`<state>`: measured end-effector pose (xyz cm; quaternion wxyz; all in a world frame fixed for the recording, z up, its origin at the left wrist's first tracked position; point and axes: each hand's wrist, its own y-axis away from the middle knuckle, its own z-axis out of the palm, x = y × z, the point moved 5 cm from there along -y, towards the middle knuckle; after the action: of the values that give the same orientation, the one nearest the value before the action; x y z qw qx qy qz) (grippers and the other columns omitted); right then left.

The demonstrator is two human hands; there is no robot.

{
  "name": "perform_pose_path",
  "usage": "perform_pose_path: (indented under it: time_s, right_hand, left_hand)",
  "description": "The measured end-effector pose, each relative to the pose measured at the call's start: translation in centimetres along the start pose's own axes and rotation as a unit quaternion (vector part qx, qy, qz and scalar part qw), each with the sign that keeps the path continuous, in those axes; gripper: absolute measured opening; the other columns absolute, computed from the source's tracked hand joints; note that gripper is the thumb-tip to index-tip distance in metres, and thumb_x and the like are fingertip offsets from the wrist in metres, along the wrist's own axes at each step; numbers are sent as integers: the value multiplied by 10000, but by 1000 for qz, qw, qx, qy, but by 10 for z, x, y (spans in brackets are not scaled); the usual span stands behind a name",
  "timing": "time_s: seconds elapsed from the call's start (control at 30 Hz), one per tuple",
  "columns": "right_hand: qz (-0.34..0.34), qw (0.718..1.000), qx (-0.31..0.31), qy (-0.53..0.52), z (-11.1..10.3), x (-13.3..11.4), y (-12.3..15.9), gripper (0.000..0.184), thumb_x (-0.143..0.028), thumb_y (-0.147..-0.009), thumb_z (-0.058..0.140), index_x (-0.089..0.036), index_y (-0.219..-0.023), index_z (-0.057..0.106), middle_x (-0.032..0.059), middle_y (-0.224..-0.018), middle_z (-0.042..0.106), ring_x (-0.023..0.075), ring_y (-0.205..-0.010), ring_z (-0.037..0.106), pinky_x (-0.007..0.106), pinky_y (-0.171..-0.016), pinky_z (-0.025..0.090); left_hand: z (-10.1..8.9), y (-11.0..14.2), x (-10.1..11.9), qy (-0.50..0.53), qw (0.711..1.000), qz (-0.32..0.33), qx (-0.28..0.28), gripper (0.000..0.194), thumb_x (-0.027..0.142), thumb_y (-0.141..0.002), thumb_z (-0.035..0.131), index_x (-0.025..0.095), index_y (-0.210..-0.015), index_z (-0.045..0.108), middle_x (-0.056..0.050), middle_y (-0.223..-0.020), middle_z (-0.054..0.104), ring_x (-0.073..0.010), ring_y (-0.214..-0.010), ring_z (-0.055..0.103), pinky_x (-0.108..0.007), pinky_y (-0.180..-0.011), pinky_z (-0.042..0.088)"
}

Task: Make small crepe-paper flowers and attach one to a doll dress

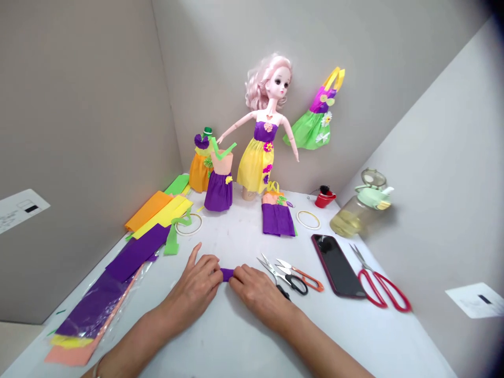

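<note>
Between my hands, low over the white table, is a small strip of purple crepe paper (227,274). My left hand (201,281) has its fingers curled on the strip's left end, with one finger raised. The right end is pinched by my right hand (255,291), its fingers bent downward. Only the middle of the strip shows; both ends are hidden under my fingers. Just right of my right hand lie black-handled scissors (296,283) and orange-handled snips (313,282).
Crepe paper sheets (129,257) run along the left. A doll (271,126) in a paper dress stands at the back among small paper dresses (219,186). On the right are a phone (336,265), red scissors (380,286) and a jug (356,210). Tape rolls (298,220) lie mid-table.
</note>
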<state>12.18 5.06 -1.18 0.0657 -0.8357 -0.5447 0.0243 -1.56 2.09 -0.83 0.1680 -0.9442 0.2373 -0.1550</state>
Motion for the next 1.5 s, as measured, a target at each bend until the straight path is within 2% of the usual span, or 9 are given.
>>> perform_pose_path:
  time_s: [0.13, 0.3, 0.43, 0.6, 0.73, 0.9, 1.0, 1.2, 1.5]
  right_hand:
    - [-12, 1000, -1, 13, 0, -2, 2, 125, -54, -924, 510, -167, -874, 533, 41, -895, 564, 186, -789, 498, 310, -672, 411]
    - [-8, 1000, 11, 20, 1, -3, 2, 145, -52, -933, 474, -165, -874, 541, 38, -874, 557, 183, -763, 493, 312, -658, 413]
    - [-6, 1000, 7, 17, -1, -4, 1, 146, -50, -928, 478, -167, -873, 544, 38, -869, 563, 181, -752, 496, 312, -658, 415]
    - [-5, 1000, 7, -1, 1, -2, 2, 157, -42, -920, 488, -170, -850, 546, 43, -867, 562, 185, -759, 500, 312, -650, 407]
    - [37, 997, 14, -68, 5, 9, 3, 163, -50, -900, 511, -180, -846, 592, 32, -847, 575, 174, -772, 523, 282, -633, 407]
    - [85, 983, 7, -165, 1, 19, 2, 141, -121, -927, 538, -190, -1007, 631, 37, -919, 609, 151, -818, 584, 245, -648, 438]
    - [79, 989, 4, -129, -2, 17, 2, 138, -132, -948, 513, -193, -1007, 623, 33, -905, 602, 155, -787, 579, 252, -608, 426]
    - [4, 1000, -22, 10, -5, 0, -3, 193, 13, -880, 488, -140, -946, 585, 56, -880, 577, 186, -747, 541, 309, -569, 401]
    - [-32, 997, -22, 70, -6, -9, -6, 182, 32, -854, 490, -123, -913, 566, 64, -846, 561, 207, -730, 534, 328, -553, 419]
  left_hand:
    - [1, -2, -2, 24, 999, -42, -1, 166, 104, -906, 476, 204, -799, 556, 1, -836, 572, -189, -976, 552, -611, -1152, 186]
    - [13, -10, -11, 53, 993, -106, -9, 164, 131, -853, 585, 198, -722, 512, 34, -748, 545, -169, -818, 540, -616, -1109, 236]
    - [20, -10, -18, 84, 989, -124, -10, 162, 149, -844, 602, 203, -725, 506, 39, -744, 532, -170, -808, 518, -578, -1083, 283]
    - [19, -3, -24, 121, 982, -145, -7, 135, 178, -843, 620, 209, -754, 523, 39, -765, 555, -171, -811, 528, -554, -1073, 299]
    - [16, -1, -24, 146, 980, -135, -15, 85, 144, -860, 603, 225, -840, 585, 26, -835, 601, -173, -876, 549, -534, -1090, 291]
    - [13, -1, -16, 117, 989, -86, -11, 160, 122, -901, 558, 246, -853, 649, 27, -819, 627, -186, -991, 544, -584, -1146, 168]
    - [9, -1, -12, 85, 994, -66, 6, 157, 145, -913, 559, 240, -844, 664, 27, -776, 633, -195, -1010, 544, -595, -1156, 149]
    - [7, 0, -9, 78, 995, -59, 19, 136, 166, -916, 569, 233, -886, 683, 21, -790, 650, -197, -1022, 559, -600, -1171, 127]
    - [7, -1, -8, 86, 994, -68, 22, 109, 178, -898, 603, 233, -885, 696, 25, -786, 653, -198, -1033, 557, -604, -1172, 119]
